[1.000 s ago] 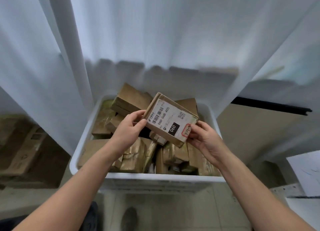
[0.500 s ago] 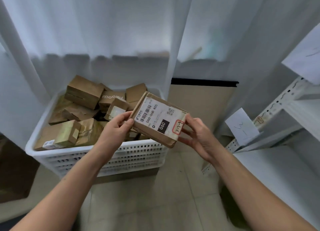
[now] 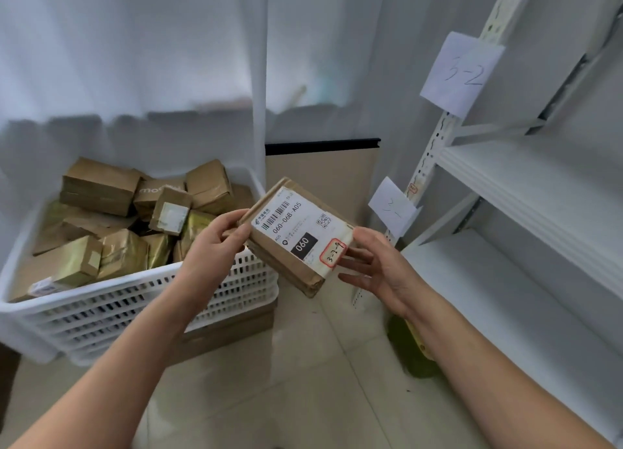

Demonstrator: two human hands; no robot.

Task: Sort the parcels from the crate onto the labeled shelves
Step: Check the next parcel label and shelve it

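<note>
Parcel [image 3: 296, 236]: a flat brown cardboard box with taped seams, held in the air mid-picture. It is tilted, print side up, clear of both crate and shelves.
Sticker [image 3: 333, 252]: red-edged, at the parcel's four o'clock corner; the handwriting looks like 3-2-9.
Handling: likely light and stiff, since it sits in a fingertip hold. The glossy paper label and tape may be slick, so bare cardboard gives the better purchase. I judge the two short ends the best places to hold it, thumb above and fingers below.
Left hand [image 3: 215, 243]: at the parcel's nine o'clock, pinching the short end with the thumb on top and the fingers curled under.
Right hand [image 3: 381, 266]: at the parcel's four o'clock, spread, fingers nearly straight with the tips at the parcel's edge. Whether it bears weight I cannot tell.
Crate [image 3: 135, 300]: white slotted plastic at the parcel's eight o'clock. It is heaped with brown boxes, some wrapped in shiny yellowish tape.
Shelves [image 3: 526, 179]: white metal at three o'clock, with smooth flat boards and a punched upright.
Tags: a paper sheet marked 3-2 [image 3: 462, 72] at one o'clock, and a lower one [image 3: 392, 209] at the parcel's two o'clock, seemingly 3-1.
Backdrop: a white curtain in soft folds at twelve o'clock, and a pale tiled floor at six.
</note>
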